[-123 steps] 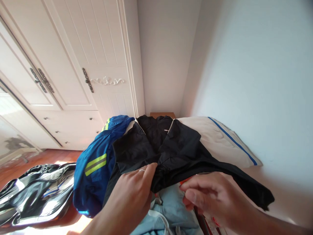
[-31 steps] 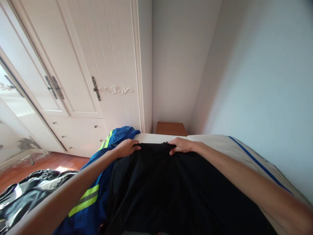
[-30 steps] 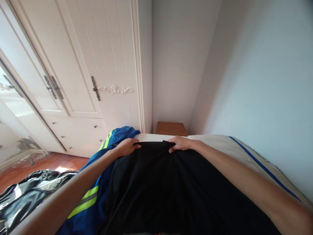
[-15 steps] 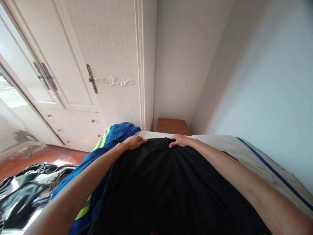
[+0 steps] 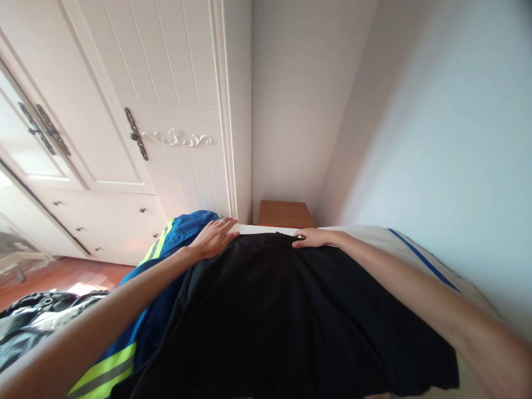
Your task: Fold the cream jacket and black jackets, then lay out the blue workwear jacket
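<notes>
A wide black garment lies spread out in front of me; its exact kind does not show. My left hand rests at its far left corner, fingers stretched out and lying over the cloth and the blue clothing beside it. At the far edge, right of the middle, my right hand pinches the black cloth between thumb and fingers. Blue clothing with yellow-green and grey bands lies to the left, partly under the black garment and behind my left forearm.
Beneath the clothes is a pale mattress with a blue stripe, along the right wall. A white wardrobe stands at the far left, a brown wooden cabinet beyond the bed. A pile of grey and black clothes sits at lower left.
My left hand has opened from its grip on the far edge and its fingers have straightened. The garment's right side now shows its lower corner. The view has turned slightly right.
</notes>
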Demonstrator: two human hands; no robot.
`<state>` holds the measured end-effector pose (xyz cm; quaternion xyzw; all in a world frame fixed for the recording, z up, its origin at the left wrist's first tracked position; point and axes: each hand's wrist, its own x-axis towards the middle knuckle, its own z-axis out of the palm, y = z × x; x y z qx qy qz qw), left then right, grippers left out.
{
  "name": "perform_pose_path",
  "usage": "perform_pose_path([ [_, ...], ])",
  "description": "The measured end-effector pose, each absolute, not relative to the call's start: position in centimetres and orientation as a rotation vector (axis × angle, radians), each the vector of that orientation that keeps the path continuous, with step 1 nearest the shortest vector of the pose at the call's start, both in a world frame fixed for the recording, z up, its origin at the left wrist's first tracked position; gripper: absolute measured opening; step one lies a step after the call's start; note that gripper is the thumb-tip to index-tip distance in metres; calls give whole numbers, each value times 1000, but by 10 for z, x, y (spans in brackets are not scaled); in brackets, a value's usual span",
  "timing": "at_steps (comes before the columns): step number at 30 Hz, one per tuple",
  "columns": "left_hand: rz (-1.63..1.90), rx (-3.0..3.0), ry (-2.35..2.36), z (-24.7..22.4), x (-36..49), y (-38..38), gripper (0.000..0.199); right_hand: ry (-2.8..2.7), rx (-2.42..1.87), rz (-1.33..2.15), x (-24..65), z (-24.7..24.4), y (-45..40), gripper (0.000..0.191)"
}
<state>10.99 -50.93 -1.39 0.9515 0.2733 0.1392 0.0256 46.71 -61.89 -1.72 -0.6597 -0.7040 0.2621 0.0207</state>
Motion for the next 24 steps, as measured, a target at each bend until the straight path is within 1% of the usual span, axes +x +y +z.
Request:
perform_pose_path([
  [3, 321, 2936, 589, -6, 106, -539, 65, -2204, -2055, 1029, 486, 10, -643, 78],
  [6, 109, 2915, 506, -20, 112, -558, 71, -2124, -2060, 1177, 502, 27, -668, 79],
  [9, -43, 2884, 559, -44, 118, -561, 76, -1952, -2137, 1410, 514, 30, -686, 72],
  [11, -34, 2896, 546, -57, 118, -558, 74, -1846, -2207, 1536, 523, 31, -691, 66],
  [12, -5, 2908, 527, -61, 117, -556, 72, -1816, -2227, 1540, 529, 34, -692, 65],
  [14, 43, 2924, 500, -66, 114, -554, 69, -1814, -2217, 1440, 541, 44, -688, 63],
  [18, 83, 2924, 519, -70, 114, -554, 68, -1923, -2218, 1076, 563, 61, -669, 59],
  [20, 154, 2909, 606, -73, 115, -555, 66, -1965, -2278, 943, 565, 54, -661, 55],
  [24, 240, 2857, 932, -76, 108, -549, 71, -2005, -2350, 763, 553, 12, -662, 39],
])
